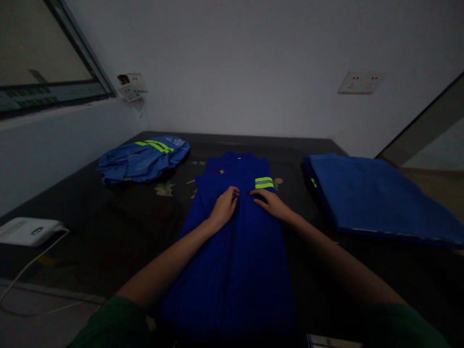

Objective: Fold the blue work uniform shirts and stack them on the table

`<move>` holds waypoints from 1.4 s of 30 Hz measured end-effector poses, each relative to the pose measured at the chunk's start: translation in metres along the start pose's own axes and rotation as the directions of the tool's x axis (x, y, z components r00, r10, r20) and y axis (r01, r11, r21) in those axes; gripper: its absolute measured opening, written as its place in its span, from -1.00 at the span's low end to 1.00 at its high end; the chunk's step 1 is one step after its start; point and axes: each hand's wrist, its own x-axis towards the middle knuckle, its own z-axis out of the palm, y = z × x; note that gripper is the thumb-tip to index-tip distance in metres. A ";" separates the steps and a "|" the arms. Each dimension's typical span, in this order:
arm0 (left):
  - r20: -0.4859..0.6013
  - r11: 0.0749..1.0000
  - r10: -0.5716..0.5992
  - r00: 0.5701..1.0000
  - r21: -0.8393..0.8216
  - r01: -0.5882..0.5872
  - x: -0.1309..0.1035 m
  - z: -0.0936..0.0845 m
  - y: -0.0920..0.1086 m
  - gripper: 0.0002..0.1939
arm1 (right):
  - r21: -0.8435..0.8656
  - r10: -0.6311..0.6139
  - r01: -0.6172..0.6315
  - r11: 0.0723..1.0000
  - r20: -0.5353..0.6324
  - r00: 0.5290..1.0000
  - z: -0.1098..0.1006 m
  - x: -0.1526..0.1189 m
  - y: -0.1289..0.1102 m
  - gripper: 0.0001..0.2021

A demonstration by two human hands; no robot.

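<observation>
Both hands, left hand and right hand, press fingers loosely together, clamping nothing, on the soft, limp blue shirt, best gripped at its edges.

Both hands press flat on blue garment.

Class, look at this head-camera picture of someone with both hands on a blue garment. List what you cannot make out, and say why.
- Garment hem: cut off by the bottom edge.
- Its chest logo: too small and dim to read.
- Left hand fingers: curled under, so any grip on the cloth is hidden.
- Cloth under the right hand: covered by the palm.
- Print on the crumpled garment: too small.
- Folded stack: item count unclear, right end cut off.
</observation>
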 end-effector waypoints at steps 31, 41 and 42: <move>0.026 0.994 0.008 1.000 0.109 -0.011 -0.007 -0.008 0.011 -0.78 | 0.153 -0.120 0.081 0.985 0.264 0.957 -0.020 0.045 -0.018 -0.76; 0.054 0.997 -0.075 0.996 0.009 0.075 -0.005 -0.003 0.009 -0.70 | 0.301 -0.124 0.060 0.952 0.199 0.972 -0.016 0.033 -0.011 -0.70; 0.059 0.996 -0.087 0.994 0.018 0.086 -0.005 -0.003 0.009 -0.70 | 0.296 -0.110 0.052 0.954 0.183 0.977 -0.014 0.032 -0.011 -0.71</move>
